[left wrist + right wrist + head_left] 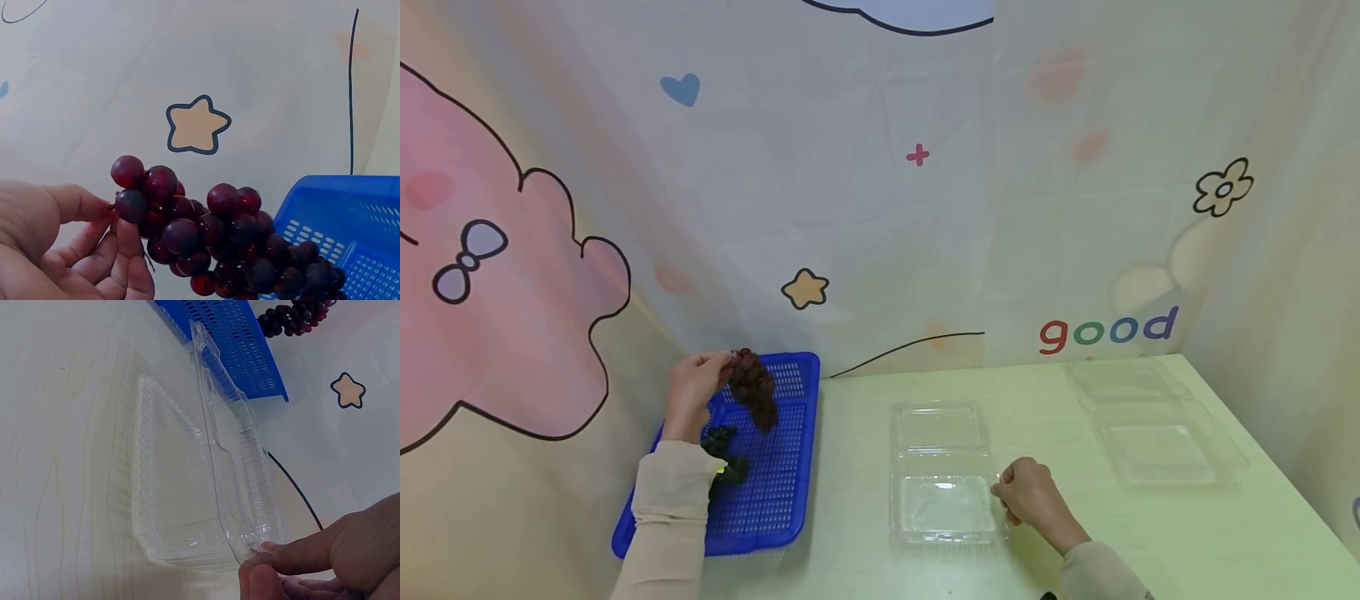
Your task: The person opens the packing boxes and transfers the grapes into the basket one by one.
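Note:
My left hand (691, 390) pinches a bunch of dark red grapes (752, 387) by its stem, holding it up over the blue basket (811, 450). The left wrist view shows thumb and fingertips at the stem, with the grapes (212, 237) hanging to the right. In front of me an unfolded clear plastic clamshell box (943, 504) lies on the table. My right hand (1030, 493) pinches its right edge between thumb and fingers. Close up in the right wrist view, that hand (337, 556) grips a corner of the clear box (181, 481).
Dark green items (730, 473) lie in the basket, partly hidden by the left sleeve. A second clear plastic box (1157, 450) lies unfolded at the table's right side. A printed curtain (880, 208) hangs behind the pale wood-grain table (1045, 392).

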Demonstrator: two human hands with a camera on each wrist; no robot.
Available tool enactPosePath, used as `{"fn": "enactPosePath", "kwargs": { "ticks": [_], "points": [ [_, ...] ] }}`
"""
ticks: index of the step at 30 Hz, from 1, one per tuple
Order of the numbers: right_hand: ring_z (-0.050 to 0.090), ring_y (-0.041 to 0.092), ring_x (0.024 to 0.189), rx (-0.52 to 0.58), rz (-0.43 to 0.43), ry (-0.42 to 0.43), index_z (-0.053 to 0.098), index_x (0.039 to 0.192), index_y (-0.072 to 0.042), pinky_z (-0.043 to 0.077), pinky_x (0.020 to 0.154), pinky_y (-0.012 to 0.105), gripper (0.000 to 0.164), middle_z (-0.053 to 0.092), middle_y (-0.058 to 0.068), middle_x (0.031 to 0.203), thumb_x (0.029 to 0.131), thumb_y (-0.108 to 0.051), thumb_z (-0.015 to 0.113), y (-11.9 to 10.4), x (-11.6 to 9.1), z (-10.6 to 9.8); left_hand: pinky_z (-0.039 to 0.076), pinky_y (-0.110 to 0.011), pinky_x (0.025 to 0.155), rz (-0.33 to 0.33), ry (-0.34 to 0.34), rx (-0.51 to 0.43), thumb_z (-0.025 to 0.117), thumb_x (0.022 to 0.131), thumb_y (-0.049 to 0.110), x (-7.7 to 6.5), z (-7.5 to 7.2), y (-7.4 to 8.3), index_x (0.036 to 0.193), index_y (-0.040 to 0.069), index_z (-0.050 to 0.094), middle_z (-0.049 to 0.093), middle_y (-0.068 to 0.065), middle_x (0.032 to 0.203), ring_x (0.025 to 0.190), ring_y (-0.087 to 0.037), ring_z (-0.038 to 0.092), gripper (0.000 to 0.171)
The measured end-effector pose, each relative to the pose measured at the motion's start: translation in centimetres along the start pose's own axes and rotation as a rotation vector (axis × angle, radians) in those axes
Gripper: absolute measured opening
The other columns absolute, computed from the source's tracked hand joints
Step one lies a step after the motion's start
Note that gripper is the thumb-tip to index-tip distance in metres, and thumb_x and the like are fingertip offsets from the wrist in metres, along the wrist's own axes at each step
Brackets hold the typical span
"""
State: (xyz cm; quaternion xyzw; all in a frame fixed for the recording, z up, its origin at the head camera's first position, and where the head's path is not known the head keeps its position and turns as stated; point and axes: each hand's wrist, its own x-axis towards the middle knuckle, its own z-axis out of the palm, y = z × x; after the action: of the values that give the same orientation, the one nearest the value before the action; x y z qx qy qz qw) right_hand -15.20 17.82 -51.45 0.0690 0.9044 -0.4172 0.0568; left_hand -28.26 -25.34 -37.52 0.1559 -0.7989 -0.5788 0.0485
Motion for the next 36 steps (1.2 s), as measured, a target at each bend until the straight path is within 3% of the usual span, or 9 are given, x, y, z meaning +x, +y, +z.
{"fn": "enactPosePath", "kwargs": {
  "ticks": [5,11,15,25,36],
  "points": [
    [0.056,0.014,0.041,0.006,-0.004,0.007,0.056,0.061,-0.004,0.059,0.063,0.036,0.033,0.057,0.005,0.054,0.091,0.004,0.068,0.1,0.1,0.0,0.050,-0.037,0.103,-0.029,0.018,-0.118,0.057,0.106,0.024,0.6,0.7,-0.1,0.133,-0.001,0.065,0.063,-0.008,0.122,0.095,-0.010,0.062,0.037],
    [0.057,0.014,0.041,0.000,-0.010,0.019,0.056,0.062,-0.004,0.058,0.062,0.035,0.031,0.058,0.005,0.054,0.090,0.004,0.068,0.1,0.2,0.0,0.055,-0.024,0.086,-0.095,0.046,-0.285,0.062,0.105,0.021,1.2,1.6,-0.7,0.126,0.000,0.067,0.067,0.002,0.097,0.086,-0.008,0.064,0.030],
    [0.057,0.013,0.041,0.002,0.000,0.022,0.057,0.063,-0.003,0.058,0.060,0.034,0.030,0.058,0.005,0.054,0.089,0.004,0.069,0.1,0.2,0.0,0.055,-0.019,0.080,-0.128,0.053,-0.356,0.063,0.104,0.021,1.8,2.1,-1.4,0.124,0.002,0.067,0.068,0.005,0.092,0.085,-0.006,0.064,0.027],
    [0.058,0.014,0.042,0.005,0.009,0.020,0.058,0.064,-0.002,0.058,0.058,0.033,0.030,0.058,0.007,0.056,0.090,0.004,0.070,0.1,0.4,0.0,0.054,-0.018,0.080,-0.138,0.114,-0.486,0.064,0.103,0.019,3.0,3.6,-2.7,0.122,0.002,0.066,0.068,0.006,0.087,0.083,-0.005,0.065,0.025],
    [0.057,0.013,0.041,0.001,0.013,0.019,0.059,0.065,-0.001,0.058,0.061,0.033,0.028,0.061,0.009,0.059,0.091,0.004,0.070,0.0,-0.1,0.2,0.052,-0.022,0.093,-0.134,0.128,-0.557,0.058,0.106,0.020,3.5,4.8,-4.4,0.125,0.004,0.061,0.066,0.004,0.095,0.093,-0.008,0.063,0.024]
  ]
}}
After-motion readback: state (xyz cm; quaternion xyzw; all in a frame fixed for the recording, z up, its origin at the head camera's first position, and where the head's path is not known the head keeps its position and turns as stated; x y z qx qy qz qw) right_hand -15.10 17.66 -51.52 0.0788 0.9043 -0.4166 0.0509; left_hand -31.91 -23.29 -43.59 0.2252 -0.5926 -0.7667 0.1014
